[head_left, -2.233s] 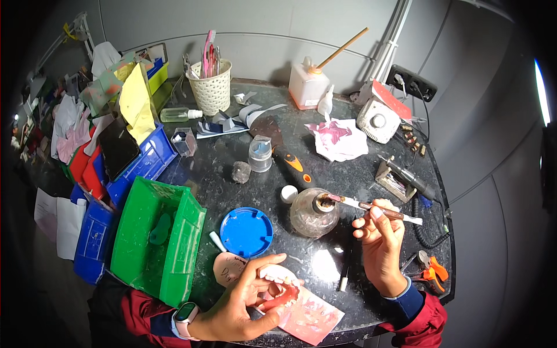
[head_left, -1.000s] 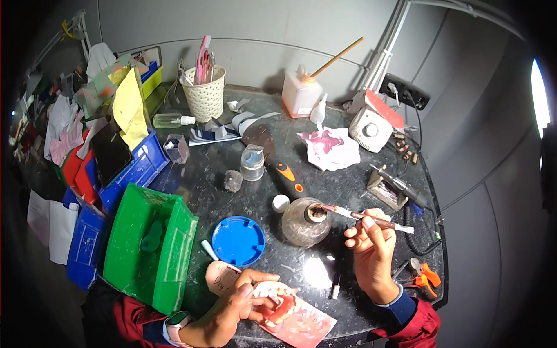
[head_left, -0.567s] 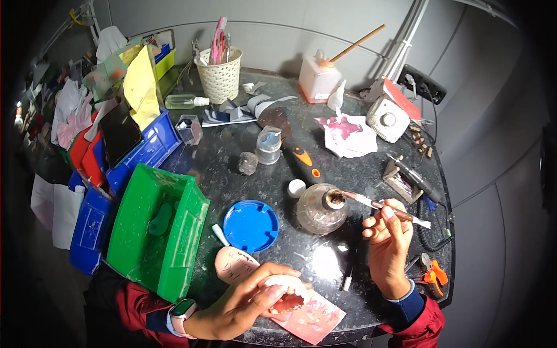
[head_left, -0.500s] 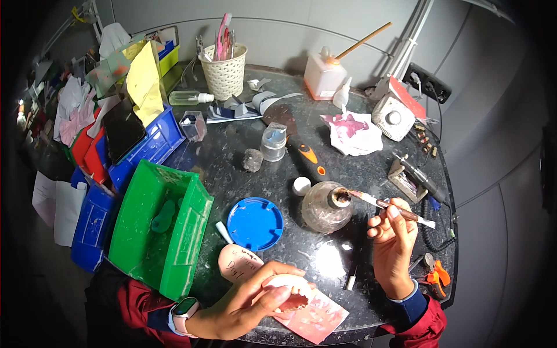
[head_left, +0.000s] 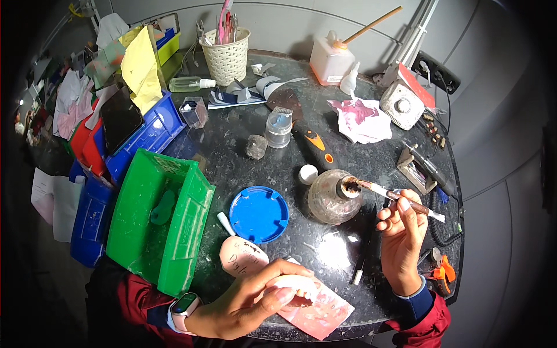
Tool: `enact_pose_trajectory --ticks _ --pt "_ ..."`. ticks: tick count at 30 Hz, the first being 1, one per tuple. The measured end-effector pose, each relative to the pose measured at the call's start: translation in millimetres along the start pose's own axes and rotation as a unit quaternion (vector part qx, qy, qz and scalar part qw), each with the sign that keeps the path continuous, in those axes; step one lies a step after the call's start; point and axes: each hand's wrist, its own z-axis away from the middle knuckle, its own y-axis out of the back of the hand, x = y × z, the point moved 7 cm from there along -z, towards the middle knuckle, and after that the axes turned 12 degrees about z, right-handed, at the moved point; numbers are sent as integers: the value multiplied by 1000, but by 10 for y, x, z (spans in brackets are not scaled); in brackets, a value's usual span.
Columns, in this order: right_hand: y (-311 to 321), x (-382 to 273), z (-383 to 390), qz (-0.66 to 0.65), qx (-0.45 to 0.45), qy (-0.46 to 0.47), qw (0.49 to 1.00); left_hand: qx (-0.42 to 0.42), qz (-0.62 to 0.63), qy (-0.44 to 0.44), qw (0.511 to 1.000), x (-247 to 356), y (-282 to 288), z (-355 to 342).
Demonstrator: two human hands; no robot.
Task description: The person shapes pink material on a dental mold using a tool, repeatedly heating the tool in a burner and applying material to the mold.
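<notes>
My left hand [head_left: 232, 313] is closed around a dental model [head_left: 293, 282] with a row of whitish teeth, its fingers hiding part of it. Below the model lies a pink wax sheet [head_left: 326, 316], and a rounded pink piece with handwriting [head_left: 239, 255] rests just beyond my knuckles. Between the fingertips of my right hand [head_left: 401, 246] is a wax knife [head_left: 419, 207] with a brown handle. Its inner end reaches the blackened mouth of a round glass spirit lamp [head_left: 332, 203]. No flame can be made out there.
A green bin [head_left: 180, 232] stands at the left, beside a blue round lid [head_left: 258, 214]. Beyond the lamp are a small white cap [head_left: 308, 174], a black-and-orange-handled tool [head_left: 318, 148] and a clear jar [head_left: 278, 130]. Orange-handled pliers [head_left: 444, 272] lie right of my right wrist.
The view has shifted slightly, so the bench things appear a little higher and further right. The model in my left hand is turned, its teeth less exposed. The wax knife stays at the lamp's mouth.
</notes>
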Motion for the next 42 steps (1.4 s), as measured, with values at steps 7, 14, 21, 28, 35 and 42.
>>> enact_pose_trajectory --ticks 7,14,21,28,35,42 --pt "16 -38 16 1 6 4 1000 11 -37 65 997 -16 30 7" --pt "8 -4 1 0 0 6 1000 21 58 123 990 -184 69 20" --pt "13 -27 11 4 6 7 1000 24 56 130 990 -191 61 12" --pt "-26 -10 9 2 3 9 1000 -4 5 95 995 -180 16 37" --pt "15 -55 15 6 15 18 1000 -29 -81 25 996 -75 -50 -35" --pt "-20 -93 21 0 9 38 999 27 -153 -44 987 15 11 0"
